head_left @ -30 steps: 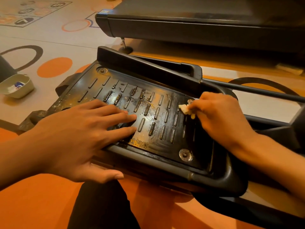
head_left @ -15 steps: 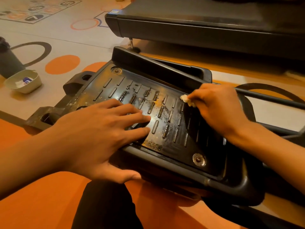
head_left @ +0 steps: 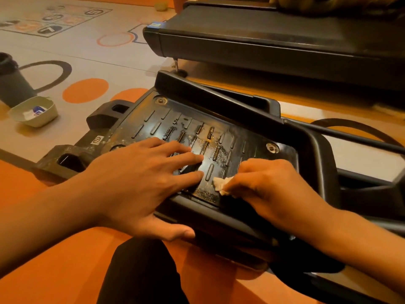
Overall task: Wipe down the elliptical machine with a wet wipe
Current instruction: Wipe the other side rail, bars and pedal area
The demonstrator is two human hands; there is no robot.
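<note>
The black ribbed foot pedal (head_left: 192, 126) of the elliptical machine fills the middle of the head view, dusty and speckled with wet spots. My left hand (head_left: 140, 183) lies flat on its near left part, fingers straight and spread, thumb over the near rim. My right hand (head_left: 267, 189) pinches a small crumpled white wet wipe (head_left: 220, 183) and presses it on the pedal near the front edge, just right of my left fingertips. Most of the wipe is hidden under my fingers.
A pale dish (head_left: 35, 111) holding a small packet sits on the floor at left, beside a dark cylinder (head_left: 11, 82). A black treadmill deck (head_left: 274, 42) stands behind the pedal. A thin black bar (head_left: 341, 134) runs off to the right. My dark-clothed knee (head_left: 142, 273) is below.
My right hand has drawn the wipe from the pedal's far right side down toward its near edge. My left hand has stayed flat in place. The camera view has shifted.
</note>
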